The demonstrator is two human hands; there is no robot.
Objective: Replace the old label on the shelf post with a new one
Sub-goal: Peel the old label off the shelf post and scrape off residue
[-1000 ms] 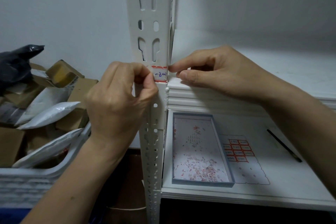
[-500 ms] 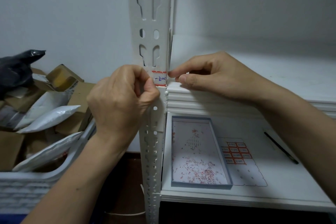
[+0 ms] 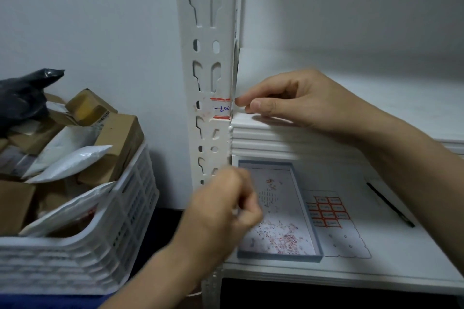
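The white slotted shelf post carries the old label, white with red bands and blue writing. Sticky residue marks the post just left of it. My right hand pinches the label's right edge at the post's corner with thumb and forefinger. My left hand is blurred, low over the grey tray, its fingertips pinched together on what looks like a small pale scrap of label. A sheet of new red-bordered labels lies on the lower shelf beside the tray.
The tray holds several red and white paper scraps. A black pen lies on the lower shelf to the right. A white crate full of boxes and mailer bags stands left of the post.
My left hand has left the label's left side and dropped down to the tray. The right hand stays at the label's right edge.
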